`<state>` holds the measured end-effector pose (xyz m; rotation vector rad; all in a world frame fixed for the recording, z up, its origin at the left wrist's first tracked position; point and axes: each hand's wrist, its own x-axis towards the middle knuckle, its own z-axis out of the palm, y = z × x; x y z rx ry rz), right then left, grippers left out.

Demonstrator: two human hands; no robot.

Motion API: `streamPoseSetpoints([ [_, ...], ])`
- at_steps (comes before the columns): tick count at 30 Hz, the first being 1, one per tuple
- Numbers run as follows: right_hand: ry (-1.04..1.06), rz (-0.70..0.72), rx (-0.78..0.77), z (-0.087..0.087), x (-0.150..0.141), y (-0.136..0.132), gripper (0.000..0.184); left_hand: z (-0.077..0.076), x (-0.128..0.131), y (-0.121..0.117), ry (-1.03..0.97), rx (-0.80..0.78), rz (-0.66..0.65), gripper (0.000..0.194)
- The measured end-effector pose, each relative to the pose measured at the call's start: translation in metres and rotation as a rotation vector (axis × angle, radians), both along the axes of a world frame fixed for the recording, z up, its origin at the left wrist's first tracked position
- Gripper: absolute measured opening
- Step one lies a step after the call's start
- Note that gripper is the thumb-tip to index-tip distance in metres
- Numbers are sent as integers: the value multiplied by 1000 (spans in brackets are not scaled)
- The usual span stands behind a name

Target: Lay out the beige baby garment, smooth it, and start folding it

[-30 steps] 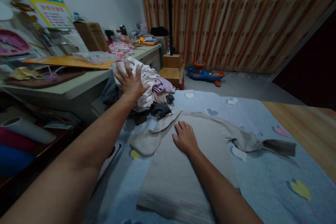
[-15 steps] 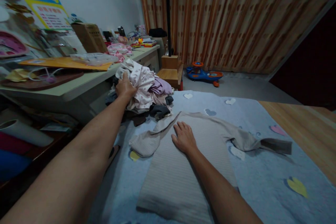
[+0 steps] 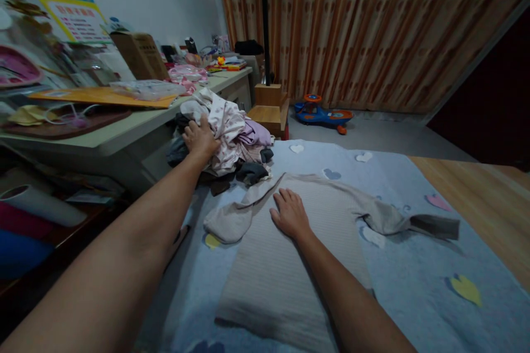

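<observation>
A grey long-sleeved garment (image 3: 290, 265) lies spread flat on a pale blue blanket (image 3: 414, 281) with heart shapes. My right hand (image 3: 291, 213) rests flat on its chest area, fingers stretched out. My left hand (image 3: 201, 138) reaches to the heap of crumpled clothes (image 3: 232, 138) at the blanket's far left and has its fingers closed in a pale spotted piece on top. The garment's left sleeve (image 3: 236, 215) is folded back near the heap; its right sleeve (image 3: 414, 223) trails out to the right.
A cluttered desk (image 3: 124, 129) with a cardboard box (image 3: 141, 55), trays and papers runs along the left. A wooden stool (image 3: 269, 113) and a blue toy car (image 3: 323, 116) stand before striped curtains. Bare wooden board (image 3: 488, 209) shows at the right of the blanket.
My left hand went from open above the clothes heap to closed in the pale spotted piece, and has shifted slightly on it. My right hand has stayed flat on the grey garment.
</observation>
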<state>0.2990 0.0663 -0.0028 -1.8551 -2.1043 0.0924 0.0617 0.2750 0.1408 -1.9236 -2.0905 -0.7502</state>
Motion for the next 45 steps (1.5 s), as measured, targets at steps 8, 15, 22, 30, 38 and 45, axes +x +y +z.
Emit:
streamPoseSetpoints([
  [8, -2, 10, 15, -2, 1, 1, 45, -2, 20, -59, -31, 267, -86, 81],
  [15, 58, 40, 5, -1, 6, 3, 43, -75, 71, -107, 185, -283, -935, 40],
  [22, 167, 94, -10, -7, 23, -1, 40, -111, 89, -94, 168, -550, -758, 55],
  [30, 199, 80, 27, -12, 22, -5, 37, -130, 88, -85, 173, -642, -452, 72],
  [38, 306, 15, 102, -4, 99, -38, 28, -122, 63, -127, 257, -561, -549, 67],
  [45, 231, -308, 42, 7, 178, -68, 28, -104, 51, -146, 250, -283, -539, 31],
])
